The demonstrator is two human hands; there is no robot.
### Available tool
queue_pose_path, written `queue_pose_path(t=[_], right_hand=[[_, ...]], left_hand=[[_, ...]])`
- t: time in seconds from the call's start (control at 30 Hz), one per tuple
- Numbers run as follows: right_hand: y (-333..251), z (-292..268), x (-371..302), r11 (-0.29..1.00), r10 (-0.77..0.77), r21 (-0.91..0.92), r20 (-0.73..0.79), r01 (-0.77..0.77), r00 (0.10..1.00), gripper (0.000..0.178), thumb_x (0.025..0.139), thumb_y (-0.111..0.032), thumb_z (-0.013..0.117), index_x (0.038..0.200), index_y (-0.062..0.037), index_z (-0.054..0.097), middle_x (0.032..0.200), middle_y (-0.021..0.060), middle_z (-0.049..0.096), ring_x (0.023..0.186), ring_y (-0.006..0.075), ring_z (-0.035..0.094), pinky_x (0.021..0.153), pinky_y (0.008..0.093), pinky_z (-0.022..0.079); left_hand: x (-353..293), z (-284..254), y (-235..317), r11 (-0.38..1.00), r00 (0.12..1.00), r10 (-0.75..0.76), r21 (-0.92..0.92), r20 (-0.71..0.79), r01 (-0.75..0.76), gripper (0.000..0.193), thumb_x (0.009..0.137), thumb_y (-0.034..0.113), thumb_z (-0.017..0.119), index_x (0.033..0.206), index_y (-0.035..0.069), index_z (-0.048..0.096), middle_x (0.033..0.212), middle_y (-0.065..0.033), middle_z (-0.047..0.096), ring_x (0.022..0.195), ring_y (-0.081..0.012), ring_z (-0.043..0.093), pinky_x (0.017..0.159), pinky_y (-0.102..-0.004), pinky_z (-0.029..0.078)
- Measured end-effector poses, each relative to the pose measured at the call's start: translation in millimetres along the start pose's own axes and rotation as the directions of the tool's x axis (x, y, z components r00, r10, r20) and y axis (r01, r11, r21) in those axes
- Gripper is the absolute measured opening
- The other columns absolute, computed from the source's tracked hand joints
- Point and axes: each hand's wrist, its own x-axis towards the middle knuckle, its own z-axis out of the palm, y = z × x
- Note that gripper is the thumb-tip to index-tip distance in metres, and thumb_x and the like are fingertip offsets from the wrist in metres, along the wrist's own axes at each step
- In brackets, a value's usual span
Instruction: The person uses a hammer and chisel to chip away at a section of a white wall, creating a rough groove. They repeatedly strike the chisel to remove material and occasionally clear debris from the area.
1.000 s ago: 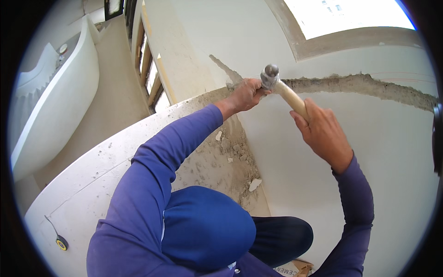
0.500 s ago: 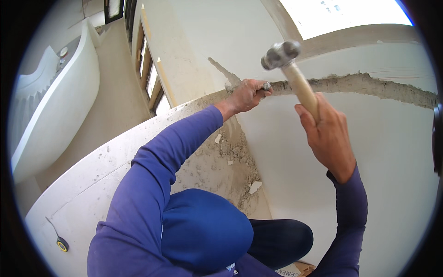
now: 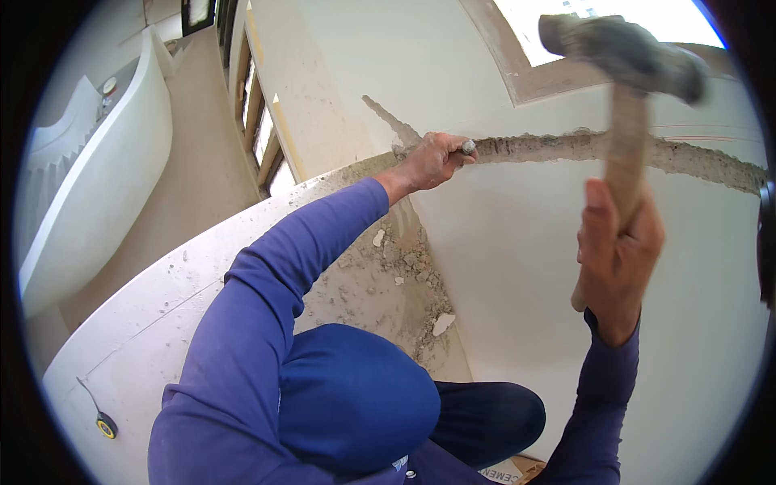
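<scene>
My left hand (image 3: pixel 432 160) is closed around a chisel (image 3: pixel 468 147); only its round metal head shows past my fingers. It is held at the left part of a rough groove (image 3: pixel 558 148) cut across the white wall (image 3: pixel 517 242). My fingers and the wall's corner hide the chisel's tip. Up on the right, my right hand (image 3: pixel 621 263) grips the wooden handle of a hammer (image 3: pixel 627 145). The hammer's metal head is raised in front of the window, slightly blurred, well apart from the chisel.
Broken plaster and dust (image 3: pixel 412 267) lie on the ledge (image 3: pixel 162 299) below the groove. A yellow and black tape measure (image 3: pixel 107 425) rests at the lower left. Beyond the ledge's curved edge, a white curved stair wall (image 3: pixel 121 162) stands lower down. A window (image 3: pixel 525 32) is at the upper right.
My right hand has swung the hammer up, right and closer to me, away from the chisel. My left hand stays nearly in place with the chisel.
</scene>
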Motion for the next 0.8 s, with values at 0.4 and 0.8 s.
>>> queue_pose_path(t=[0.4,0.8], right_hand=[[6,-1,9,0.988,0.089,-0.138,0.107,-0.074,0.990,0.020,0.101,-0.014,0.069,0.100,0.0023,0.057,0.063,0.0202,0.056,0.051,0.0396,0.053,0.053,0.0408,0.049],[68,30,-10,0.974,0.088,-0.226,0.264,-0.027,0.961,0.026,0.103,-0.021,0.069,0.100,0.0027,0.057,0.062,0.0057,0.055,0.049,0.0175,0.056,0.051,0.0391,0.048]], left_hand=[[3,-1,10,1.000,0.999,-0.011,-0.003,0.031,0.011,0.006,0.097,0.003,0.069,0.100,0.004,0.075,0.080,-0.0064,0.072,0.073,-0.0126,0.062,0.069,-0.0334,0.052],[1,5,-2,0.996,0.997,-0.002,-0.085,-0.075,-0.004,0.011,0.099,0.004,0.065,0.103,0.004,0.075,0.085,-0.0046,0.072,0.081,-0.0122,0.064,0.076,-0.0342,0.053]])
